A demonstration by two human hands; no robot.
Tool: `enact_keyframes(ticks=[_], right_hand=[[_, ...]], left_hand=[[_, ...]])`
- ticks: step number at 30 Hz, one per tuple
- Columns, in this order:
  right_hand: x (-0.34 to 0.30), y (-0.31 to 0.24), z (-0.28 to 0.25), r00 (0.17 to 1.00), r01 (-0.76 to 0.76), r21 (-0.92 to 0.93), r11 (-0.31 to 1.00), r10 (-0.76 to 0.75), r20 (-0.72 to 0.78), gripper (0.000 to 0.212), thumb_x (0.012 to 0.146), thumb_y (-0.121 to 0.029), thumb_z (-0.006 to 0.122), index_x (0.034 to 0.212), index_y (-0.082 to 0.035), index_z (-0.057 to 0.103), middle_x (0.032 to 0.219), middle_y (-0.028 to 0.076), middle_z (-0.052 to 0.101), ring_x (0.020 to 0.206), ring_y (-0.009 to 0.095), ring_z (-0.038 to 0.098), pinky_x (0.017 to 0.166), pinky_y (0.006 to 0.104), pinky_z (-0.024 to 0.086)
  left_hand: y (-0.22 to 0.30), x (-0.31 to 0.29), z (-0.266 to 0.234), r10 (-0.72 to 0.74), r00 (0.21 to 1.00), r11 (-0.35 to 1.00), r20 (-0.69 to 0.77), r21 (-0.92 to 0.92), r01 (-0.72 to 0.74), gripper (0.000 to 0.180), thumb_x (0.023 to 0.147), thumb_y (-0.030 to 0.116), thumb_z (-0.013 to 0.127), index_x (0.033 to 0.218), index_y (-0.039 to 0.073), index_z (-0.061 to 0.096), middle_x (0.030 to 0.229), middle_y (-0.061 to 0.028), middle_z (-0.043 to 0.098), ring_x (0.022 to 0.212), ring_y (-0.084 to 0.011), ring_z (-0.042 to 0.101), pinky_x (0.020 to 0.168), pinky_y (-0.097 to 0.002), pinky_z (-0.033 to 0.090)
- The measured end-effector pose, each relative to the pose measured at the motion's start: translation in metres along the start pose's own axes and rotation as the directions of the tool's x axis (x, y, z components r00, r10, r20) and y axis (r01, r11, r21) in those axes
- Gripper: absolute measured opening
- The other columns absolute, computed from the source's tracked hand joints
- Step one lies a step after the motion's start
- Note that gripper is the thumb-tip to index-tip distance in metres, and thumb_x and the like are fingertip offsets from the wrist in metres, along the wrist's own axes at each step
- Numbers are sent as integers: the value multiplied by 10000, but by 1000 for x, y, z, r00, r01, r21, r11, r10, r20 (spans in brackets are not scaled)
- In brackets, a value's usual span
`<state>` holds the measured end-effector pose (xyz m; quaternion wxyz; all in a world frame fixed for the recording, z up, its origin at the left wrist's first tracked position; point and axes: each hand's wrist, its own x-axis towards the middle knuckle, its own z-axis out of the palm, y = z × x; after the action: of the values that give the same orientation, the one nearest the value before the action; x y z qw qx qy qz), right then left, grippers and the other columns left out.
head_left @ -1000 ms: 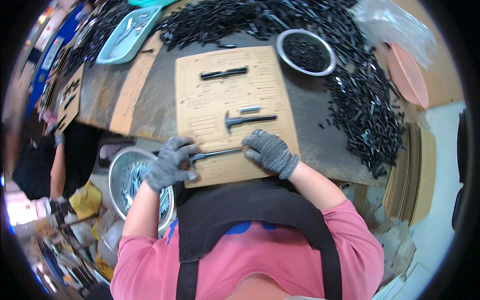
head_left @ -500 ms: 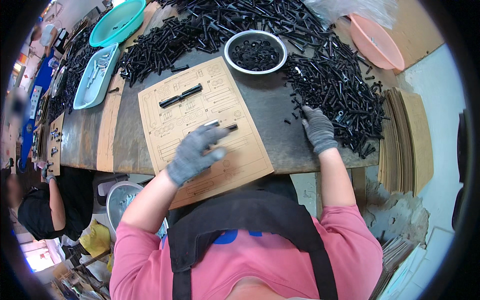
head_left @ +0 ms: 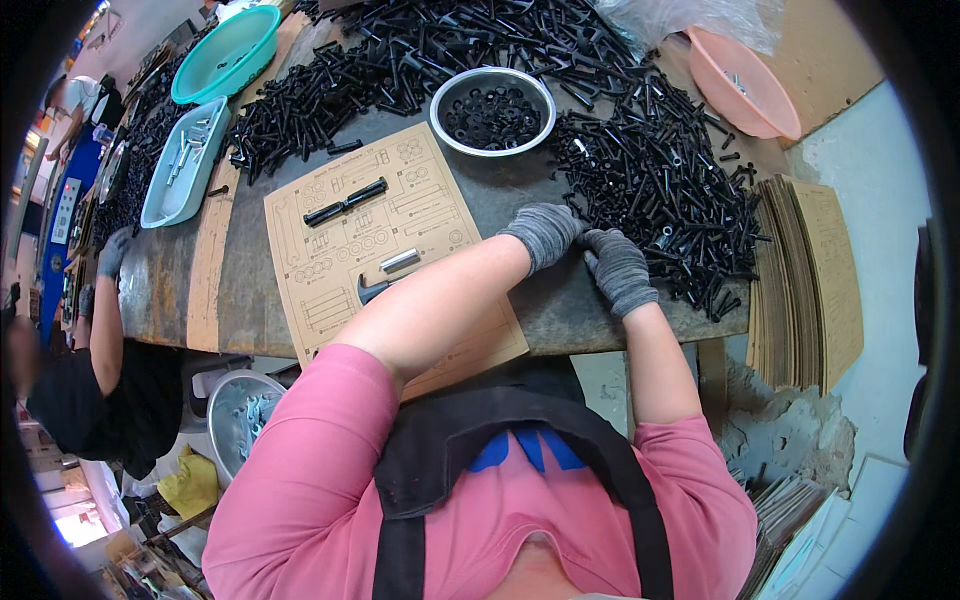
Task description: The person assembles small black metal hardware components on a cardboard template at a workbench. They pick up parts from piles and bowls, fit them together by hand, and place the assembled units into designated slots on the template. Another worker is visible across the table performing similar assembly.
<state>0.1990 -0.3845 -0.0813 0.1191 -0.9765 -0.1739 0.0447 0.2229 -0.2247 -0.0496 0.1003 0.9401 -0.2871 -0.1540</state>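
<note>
My left hand (head_left: 545, 237), in a grey knit glove, reaches across to the near edge of a heap of black bolts (head_left: 665, 180). Its fingers are bent together, and whatever they hold is hidden. Close beside it my gloved right hand (head_left: 618, 272) has curled fingers at the same edge; their contents cannot be made out. Under my left forearm lies a brown printed cardboard sheet (head_left: 290, 235). On it are black bolts laid end to end (head_left: 345, 202), a silver cylinder (head_left: 400, 261) and a dark hooked piece (head_left: 372, 289), partly covered by the forearm.
A steel bowl (head_left: 493, 152) of black washers or nuts stands beyond the sheet. Teal (head_left: 225, 55) and pale blue (head_left: 150, 205) trays are at left, a pink basin (head_left: 745, 90) at far right. Stacked cardboard sheets (head_left: 805, 285) stand right. A co-worker's gloved hand (head_left: 114, 252) is at left.
My left hand has swung right from above the sheet to beside my right hand. The dark hooked piece now shows on the sheet. My right hand has moved slightly left and nearer.
</note>
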Motion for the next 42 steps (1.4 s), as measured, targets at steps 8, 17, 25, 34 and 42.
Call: enact_keyframes(ticks=[8, 17, 25, 34, 42], right_hand=[[0, 3, -3, 964, 153, 312, 938, -72, -255, 172, 776, -150, 576, 910, -46, 604, 880, 167, 601, 850, 323, 573, 741, 397, 462], [29, -43, -7, 985, 169, 679, 715, -152, -86, 203, 769, -101, 601, 959, -31, 611, 913, 122, 625, 853, 230, 592, 771, 310, 457], [81, -161, 16, 821, 494, 599, 630, -564, -84, 204, 775, -179, 585, 928, -49, 620, 917, 136, 623, 854, 272, 593, 773, 364, 463], [118, -260, 36, 688, 657, 206, 725, -689, 230, 185, 782, -184, 566, 938, -100, 620, 915, 135, 624, 871, 299, 597, 758, 393, 475], [134, -240, 20, 699, 667, 99, 739, -666, 261, 254, 775, -160, 592, 1022, -104, 595, 971, 145, 601, 896, 292, 596, 787, 386, 480]], left_hand=[[-9, -20, 5, 17, 998, 999, -58, 31, -15, 189, 713, 93, 593, 896, 70, 635, 898, -167, 612, 863, -329, 596, 741, -402, 493], [-148, -135, -43, -157, 981, 985, -109, 52, 164, 158, 694, 65, 625, 850, 86, 634, 800, -132, 606, 753, -304, 594, 676, -354, 486], [-185, -189, -23, -156, 976, 983, -152, 67, 168, 215, 755, 45, 616, 964, 95, 612, 906, -86, 603, 790, -228, 592, 714, -296, 489], [-175, -239, 12, -656, 675, 604, -337, -770, 204, 329, 792, 46, 596, 1119, 40, 561, 974, -72, 627, 858, -159, 577, 807, -282, 473], [-158, -219, 18, -668, 683, 724, -296, -474, 501, 549, 681, 249, 717, 1153, 42, 528, 966, -139, 631, 876, -260, 610, 797, -343, 476]])
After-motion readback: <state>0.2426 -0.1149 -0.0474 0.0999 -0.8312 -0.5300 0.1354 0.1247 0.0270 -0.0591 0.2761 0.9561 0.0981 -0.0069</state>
